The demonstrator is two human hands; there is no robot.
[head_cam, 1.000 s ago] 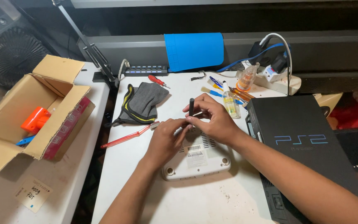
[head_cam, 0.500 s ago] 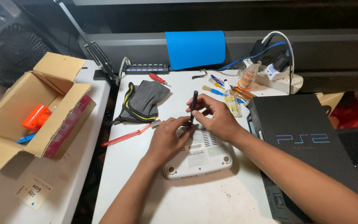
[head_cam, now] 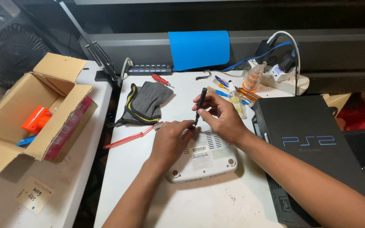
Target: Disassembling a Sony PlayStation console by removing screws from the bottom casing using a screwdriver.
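White tabletop (head_cam: 216, 202): white device (head_cam: 203, 158), black game console (head_cam: 313, 147), grey cloth (head_cam: 146, 101), red toothbrush (head_cam: 129, 136), red screwdriver (head_cam: 161, 80), small bottle (head_cam: 253, 78).

Both your forearms reach in from the bottom edge and meet near the middle. Your left hand (head_cam: 172, 141) lies palm down, fingers curled forward. Your right hand (head_cam: 220, 116) arches just above it, thumb and fingertips pinched together, wrist bent and raised slightly.
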